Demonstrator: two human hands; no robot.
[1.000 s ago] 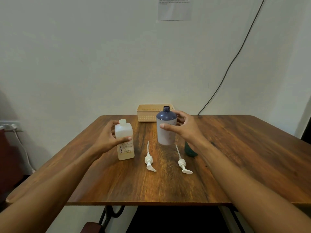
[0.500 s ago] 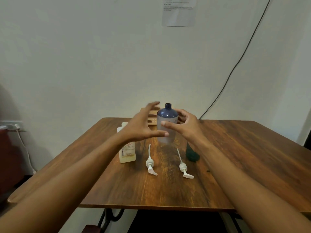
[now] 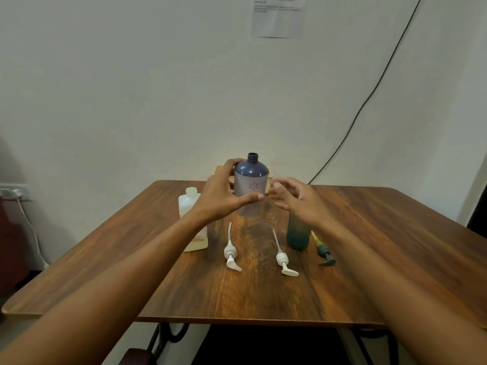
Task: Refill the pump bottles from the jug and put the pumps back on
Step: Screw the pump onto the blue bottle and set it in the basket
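- clear bottle (image 3: 190, 206) stands upright left of centre on the wooden table (image 3: 369, 246), open neck up, partly behind the left forearm
- left hand (image 3: 221, 196) wraps the blue bottle (image 3: 251, 185) mid-frame, thumb across the front, fingers round the back; bottle upright, open neck pointing up
- two white pumps (image 3: 231, 255) (image 3: 283, 262) lie flat below it, tubes pointing away toward the bottle
- right hand (image 3: 297, 201) is just beside the blue bottle, fingers loosely spread, holding nothing
- green bottle (image 3: 297, 233) stands under that hand, green pump (image 3: 324, 255) lying right of it

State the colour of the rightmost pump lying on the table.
Dark green pump, seen in the head view.
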